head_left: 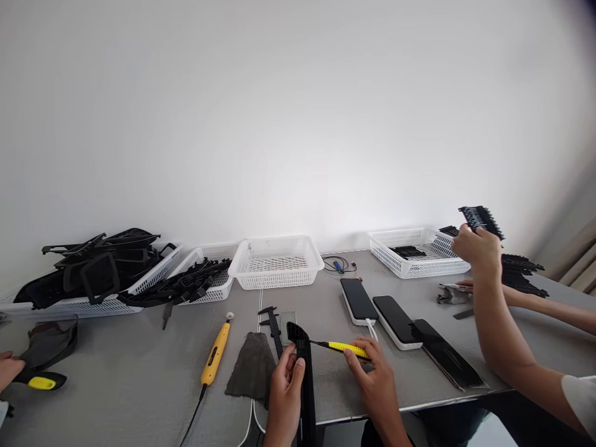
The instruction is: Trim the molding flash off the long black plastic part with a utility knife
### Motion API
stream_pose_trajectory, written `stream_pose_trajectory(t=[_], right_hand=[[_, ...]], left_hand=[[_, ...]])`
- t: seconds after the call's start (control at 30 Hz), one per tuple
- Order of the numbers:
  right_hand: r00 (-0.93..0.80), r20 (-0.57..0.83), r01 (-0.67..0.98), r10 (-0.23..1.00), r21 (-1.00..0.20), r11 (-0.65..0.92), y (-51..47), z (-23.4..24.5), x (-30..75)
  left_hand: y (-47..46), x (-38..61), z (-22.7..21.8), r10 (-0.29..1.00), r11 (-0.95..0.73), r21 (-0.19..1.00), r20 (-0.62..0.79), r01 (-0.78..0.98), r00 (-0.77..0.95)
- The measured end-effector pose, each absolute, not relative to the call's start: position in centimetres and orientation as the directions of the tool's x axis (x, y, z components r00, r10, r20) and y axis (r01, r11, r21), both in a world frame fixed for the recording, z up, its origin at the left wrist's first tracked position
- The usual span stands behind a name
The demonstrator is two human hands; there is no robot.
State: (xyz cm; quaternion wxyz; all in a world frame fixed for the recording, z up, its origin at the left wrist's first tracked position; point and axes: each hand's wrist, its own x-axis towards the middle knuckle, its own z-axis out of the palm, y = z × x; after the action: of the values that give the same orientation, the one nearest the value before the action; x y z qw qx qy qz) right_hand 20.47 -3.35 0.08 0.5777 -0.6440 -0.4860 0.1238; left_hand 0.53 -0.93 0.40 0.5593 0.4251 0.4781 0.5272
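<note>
You're facing a white wall (298, 124) across a grey table (144, 360). Clock is centring on your black part (308, 397) — its far end, wall being 12. A white basket (278, 280) is sitting at 12, a heaped basket (102, 307) of black pieces is lying at 10, another white basket (405, 267) is standing at 2. Cloth (251, 366) is lying at 8, caliper (274, 329) is lying at 10, corded yellow tool (215, 357) is resting at 9. Phones (361, 302) are lying from 2 to 3.

Markings on the corded yellow tool and the caliper scale are showing too small to read.

Your left hand (287, 388) is gripping the black part, thumb lying along it, curved end pointing away from you. Your right hand (376, 380) is pinching the yellow-handled tool (343, 347), shaft pointing to 9 — its tip is reaching the part's right edge; can't tell if it's touching. A co-worker's hand (477, 245) is lifting a toothed black piece (483, 218) at 2.
</note>
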Motion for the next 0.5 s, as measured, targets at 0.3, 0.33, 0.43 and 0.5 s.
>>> stream_pose_trajectory(t=[0.3, 0.33, 0.43, 0.5], right_hand=[[0.484, 0.385, 0.482, 0.786, -0.867, 0.128, -3.39, -0.08, 20.65], [0.482, 0.383, 0.482, 0.788, -0.867, 0.127, -3.38, -0.08, 20.64], [0.475, 0.383, 0.483, 0.792, -0.866, 0.129, -3.33, -0.03, 20.60], [0.469, 0.383, 0.482, 0.796, -0.866, 0.132, -3.29, 0.03, 20.59]], left_hand=[[-0.93, 0.35, 0.77, 0.994, 0.108, 0.979, -0.108, -0.175, 0.009], [-0.91, 0.36, 0.78, 0.994, 0.109, 0.978, -0.110, -0.178, 0.009], [-0.83, 0.44, 0.73, 0.995, 0.097, 0.977, -0.098, -0.191, 0.005], [-0.76, 0.51, 0.63, 0.996, 0.083, 0.977, -0.086, -0.198, -0.007]])
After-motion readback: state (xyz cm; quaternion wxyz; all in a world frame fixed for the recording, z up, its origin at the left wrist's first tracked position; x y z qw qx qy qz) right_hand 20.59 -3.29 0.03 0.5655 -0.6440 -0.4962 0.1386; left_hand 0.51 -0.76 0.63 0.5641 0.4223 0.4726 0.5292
